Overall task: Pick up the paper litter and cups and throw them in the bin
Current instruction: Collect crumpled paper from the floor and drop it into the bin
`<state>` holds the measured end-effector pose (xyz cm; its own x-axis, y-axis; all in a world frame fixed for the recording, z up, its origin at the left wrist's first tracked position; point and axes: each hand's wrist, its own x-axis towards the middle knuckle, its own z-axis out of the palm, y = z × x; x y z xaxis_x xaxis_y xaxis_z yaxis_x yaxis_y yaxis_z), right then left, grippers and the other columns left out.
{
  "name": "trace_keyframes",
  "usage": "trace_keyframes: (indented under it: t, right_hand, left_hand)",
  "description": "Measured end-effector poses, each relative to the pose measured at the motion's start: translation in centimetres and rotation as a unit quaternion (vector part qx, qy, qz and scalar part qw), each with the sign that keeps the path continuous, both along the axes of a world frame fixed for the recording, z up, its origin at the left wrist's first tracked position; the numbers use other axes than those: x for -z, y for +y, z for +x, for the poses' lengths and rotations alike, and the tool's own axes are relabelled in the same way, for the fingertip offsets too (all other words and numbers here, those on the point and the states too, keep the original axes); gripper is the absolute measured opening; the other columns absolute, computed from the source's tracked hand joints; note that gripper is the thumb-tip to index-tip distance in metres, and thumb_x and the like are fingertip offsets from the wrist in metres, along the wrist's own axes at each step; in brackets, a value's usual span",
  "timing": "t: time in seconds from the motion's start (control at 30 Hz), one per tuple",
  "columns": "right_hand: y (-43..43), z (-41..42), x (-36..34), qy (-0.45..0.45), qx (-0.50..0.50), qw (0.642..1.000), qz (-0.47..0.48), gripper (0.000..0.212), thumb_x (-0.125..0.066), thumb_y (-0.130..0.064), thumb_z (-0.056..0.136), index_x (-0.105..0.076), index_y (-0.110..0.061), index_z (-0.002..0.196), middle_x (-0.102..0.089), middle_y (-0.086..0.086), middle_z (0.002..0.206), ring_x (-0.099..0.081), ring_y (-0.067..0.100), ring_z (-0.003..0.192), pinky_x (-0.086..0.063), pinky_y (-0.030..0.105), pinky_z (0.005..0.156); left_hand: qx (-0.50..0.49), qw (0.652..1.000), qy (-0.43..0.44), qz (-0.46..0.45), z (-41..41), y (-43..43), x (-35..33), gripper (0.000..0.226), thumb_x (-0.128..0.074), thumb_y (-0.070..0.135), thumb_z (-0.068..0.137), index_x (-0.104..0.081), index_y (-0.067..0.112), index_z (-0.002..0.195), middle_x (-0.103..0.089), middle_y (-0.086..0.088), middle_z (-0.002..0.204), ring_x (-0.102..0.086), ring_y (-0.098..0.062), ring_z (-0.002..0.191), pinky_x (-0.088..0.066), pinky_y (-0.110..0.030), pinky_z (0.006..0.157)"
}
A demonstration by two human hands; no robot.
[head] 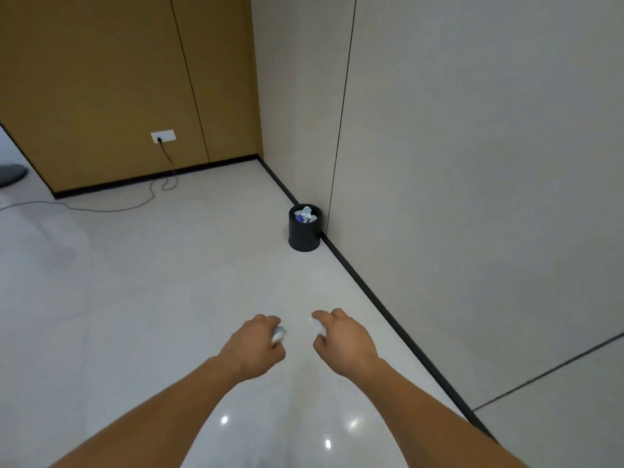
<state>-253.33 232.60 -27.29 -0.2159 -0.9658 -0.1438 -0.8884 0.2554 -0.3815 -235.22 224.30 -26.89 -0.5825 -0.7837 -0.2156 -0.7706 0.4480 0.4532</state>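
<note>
A small black bin stands on the floor against the right wall, with white and blue litter heaped at its top. Both my arms reach forward toward it, some way short of it. My left hand grips a white crumpled cup or paper piece with a bluish tint. My right hand holds a scrap of white paper between its curled fingers. Most of each piece is hidden inside the fist.
Pale glossy floor tiles stretch ahead. A black skirting runs along the grey wall on the right. A wall socket on the brown panel feeds a cable trailing across the floor at the left. A grey object shows at the left edge.
</note>
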Motion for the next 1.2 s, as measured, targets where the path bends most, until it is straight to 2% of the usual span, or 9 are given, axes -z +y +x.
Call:
trace_keyframes:
  t: [0.1,0.27,0.4,0.47,0.63,0.93,1.2]
  right_hand:
    - [-6.0,-3.0,0.0,0.002,-0.01,1.0,0.008,0.045,-0.044,-0.028,0.094,-0.044,-0.032,0.139,-0.052,0.003,0.121,-0.06,0.023,0.097,-0.042,0.025,0.073]
    - [-16.2,-7.5,1.8,-0.005,0.0,0.999,0.046,0.045,-0.044,-0.028,0.094,-0.043,-0.034,0.139,-0.052,0.0,0.122,-0.06,0.019,0.092,-0.038,0.023,0.069]
    - [-25.9,-11.4,1.6,0.011,0.029,0.998,0.046,0.045,-0.044,-0.027,0.093,-0.044,-0.034,0.138,-0.052,0.0,0.122,-0.059,0.021,0.092,-0.036,0.023,0.069]
    - [-30.3,-13.1,1.0,0.013,0.044,0.998,0.044,0.045,-0.044,-0.027,0.092,-0.046,-0.034,0.136,-0.052,0.0,0.121,-0.06,0.021,0.092,-0.039,0.025,0.069]
    - [-40.5,-17.0,0.6,0.015,0.066,0.997,0.037,0.045,-0.046,-0.028,0.092,-0.047,-0.033,0.137,-0.053,0.002,0.12,-0.06,0.024,0.098,-0.044,0.027,0.078]
    - [-59.7,-28.2,3.9,0.01,0.047,0.997,0.062,0.048,-0.047,-0.028,0.092,-0.045,-0.033,0.14,-0.053,0.004,0.124,-0.06,0.024,0.102,-0.046,0.028,0.083]
    - [-75.5,-36.5,4.0,0.011,-0.008,0.996,0.086,0.049,-0.05,-0.031,0.092,-0.045,-0.032,0.141,-0.051,0.004,0.13,-0.057,0.025,0.111,-0.046,0.028,0.09]
  left_hand:
    - [-0.024,1.0,0.006,0.003,-2.8,-5.7,-0.1,0.026,-0.055,0.032,0.083,-0.054,0.018,0.105,-0.053,-0.001,0.101,-0.054,-0.019,0.086,-0.044,-0.028,0.072]
    - [-0.01,0.999,-0.008,0.049,-6.6,-17.1,2.4,0.016,-0.055,0.031,0.081,-0.05,0.017,0.085,-0.052,-0.003,0.094,-0.056,-0.02,0.08,-0.043,-0.028,0.066]
    - [-0.007,0.999,-0.002,0.046,-10.7,-28.2,2.5,0.019,-0.056,0.03,0.08,-0.053,0.016,0.092,-0.052,-0.002,0.095,-0.056,-0.021,0.081,-0.042,-0.029,0.066]
    - [-0.001,0.999,0.002,0.043,-12.7,-33.1,2.0,0.024,-0.056,0.032,0.08,-0.055,0.016,0.098,-0.053,-0.002,0.1,-0.056,-0.022,0.085,-0.046,-0.03,0.071]
    - [0.021,0.999,-0.005,0.03,-17.8,-44.7,1.0,0.041,-0.057,0.035,0.081,-0.054,0.018,0.118,-0.054,-0.004,0.115,-0.057,-0.024,0.098,-0.049,-0.035,0.086]
    - [-0.004,0.997,0.003,0.081,-29.4,-61.5,4.4,0.048,-0.061,0.036,0.082,-0.052,0.02,0.126,-0.054,-0.002,0.122,-0.056,-0.021,0.102,-0.046,-0.028,0.085]
    - [-0.052,0.993,0.028,0.102,-36.6,-75.4,3.8,0.044,-0.063,0.031,0.083,-0.054,0.016,0.123,-0.057,-0.007,0.119,-0.057,-0.025,0.103,-0.048,-0.035,0.089]
